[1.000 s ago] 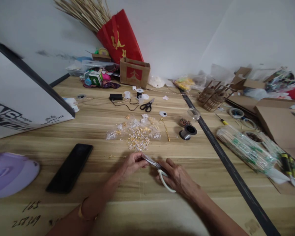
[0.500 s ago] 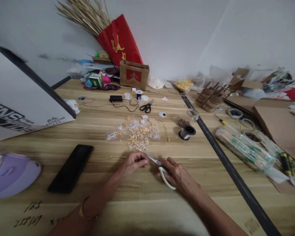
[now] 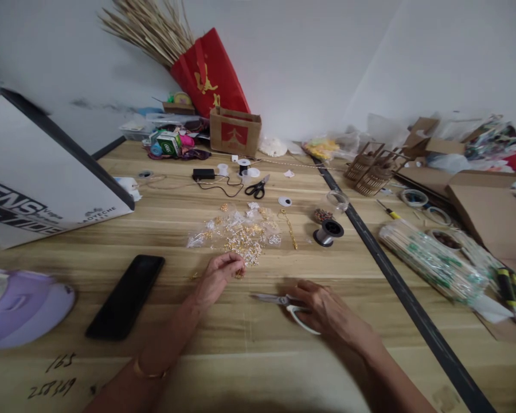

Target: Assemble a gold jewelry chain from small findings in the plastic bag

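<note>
My right hand [image 3: 320, 304] is wrapped round the white handle of a pair of scissors [image 3: 279, 299]. Their blades point left, low over the wooden table. My left hand [image 3: 221, 272] is closed in a pinch at the near edge of a heap of small gold and clear beads [image 3: 247, 244]. A bit of gold shows just under its fingertips; whether it is held or lies on the table I cannot make out. Beyond the heap are small clear plastic bags [image 3: 200, 236], and right of it lies a gold chain [image 3: 290, 229].
A black phone [image 3: 126, 297] and a purple visor [image 3: 21, 310] lie at left. To the right stand a wire spool [image 3: 328, 232] and a tub of beads [image 3: 322, 215]. Black-handled scissors [image 3: 257, 188] lie farther back. A dark strip [image 3: 387, 269] crosses the table; wrapped sticks [image 3: 430, 261] lie beyond it.
My left hand has moved left and away from me, to the bead heap. The right hand has drawn the scissors slightly right and nearer me, apart from the left hand.
</note>
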The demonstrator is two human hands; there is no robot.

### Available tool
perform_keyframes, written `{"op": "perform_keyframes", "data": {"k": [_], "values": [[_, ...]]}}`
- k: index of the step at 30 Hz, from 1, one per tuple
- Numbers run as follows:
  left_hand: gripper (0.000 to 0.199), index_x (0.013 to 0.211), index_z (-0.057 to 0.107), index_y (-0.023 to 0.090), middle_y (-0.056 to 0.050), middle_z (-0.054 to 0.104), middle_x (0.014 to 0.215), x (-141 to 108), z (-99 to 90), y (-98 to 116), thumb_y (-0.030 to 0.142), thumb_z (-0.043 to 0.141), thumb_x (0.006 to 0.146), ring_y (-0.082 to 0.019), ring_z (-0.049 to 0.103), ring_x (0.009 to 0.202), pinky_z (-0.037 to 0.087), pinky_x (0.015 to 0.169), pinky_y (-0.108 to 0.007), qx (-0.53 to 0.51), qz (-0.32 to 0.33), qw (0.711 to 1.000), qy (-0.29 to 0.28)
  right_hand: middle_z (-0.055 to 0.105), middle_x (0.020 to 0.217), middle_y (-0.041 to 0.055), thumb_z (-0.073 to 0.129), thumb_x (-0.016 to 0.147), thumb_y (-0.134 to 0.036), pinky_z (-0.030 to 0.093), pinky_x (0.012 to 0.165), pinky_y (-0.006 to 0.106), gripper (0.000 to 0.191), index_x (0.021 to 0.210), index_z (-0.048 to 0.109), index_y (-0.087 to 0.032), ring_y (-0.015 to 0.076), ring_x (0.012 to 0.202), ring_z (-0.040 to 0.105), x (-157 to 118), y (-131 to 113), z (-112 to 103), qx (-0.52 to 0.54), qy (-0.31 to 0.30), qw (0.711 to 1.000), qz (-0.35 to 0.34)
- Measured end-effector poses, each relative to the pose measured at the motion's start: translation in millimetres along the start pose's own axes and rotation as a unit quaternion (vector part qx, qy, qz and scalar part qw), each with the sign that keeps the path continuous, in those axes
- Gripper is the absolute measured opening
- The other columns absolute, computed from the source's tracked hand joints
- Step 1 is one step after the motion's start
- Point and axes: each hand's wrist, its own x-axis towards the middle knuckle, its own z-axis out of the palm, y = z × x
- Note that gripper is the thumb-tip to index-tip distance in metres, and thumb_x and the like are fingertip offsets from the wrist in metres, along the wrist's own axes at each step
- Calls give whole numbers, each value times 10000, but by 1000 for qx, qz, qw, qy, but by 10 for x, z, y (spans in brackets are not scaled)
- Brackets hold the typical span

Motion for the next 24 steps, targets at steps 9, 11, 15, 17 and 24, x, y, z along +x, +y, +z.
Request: {"op": "perform_keyframes", "data": {"k": [9,11,15,17,24], "values": [[213,678,667,125,-2,616,637,28,-18,2,275,778,573,-107,515,626,404,638,-231,66,24,996,54,613,1065,66,575,817,-173,454,826,329,335,1142,568,-256,222,989,572,-54,-183,-23,9,-11,998,-53],[211,681,673,127,-1,622,639,34,-26,-31,271,782,571,-103,515,622,408,630,-225,68,19,996,49,631,963,62,576,839,-226,444,828,348,208,1044,604,-242,224,935,577,-53,-201,-52,-5,5,999,-51],[190,683,679,129,-7,635,654,25,-13,-85,268,773,594,-100,525,614,418,613,-215,70,10,997,29,622,870,68,511,894,-269,441,742,317,131,906,616,-193,207,823,580,30,-255,-95,-19,31,999,-23],[183,689,679,130,-10,641,663,15,1,-104,269,766,607,-102,533,616,424,616,-216,68,8,997,18,613,859,61,505,899,-273,439,712,282,140,885,612,-183,178,776,583,115,-282,-82,24,40,999,-26],[177,690,670,127,-13,633,645,-2,25,-134,277,742,632,-114,536,620,419,627,-229,83,10,996,-15,584,895,19,614,789,-170,442,636,216,273,1058,578,-190,125,729,565,585,-318,140,258,92,961,-29]]}}
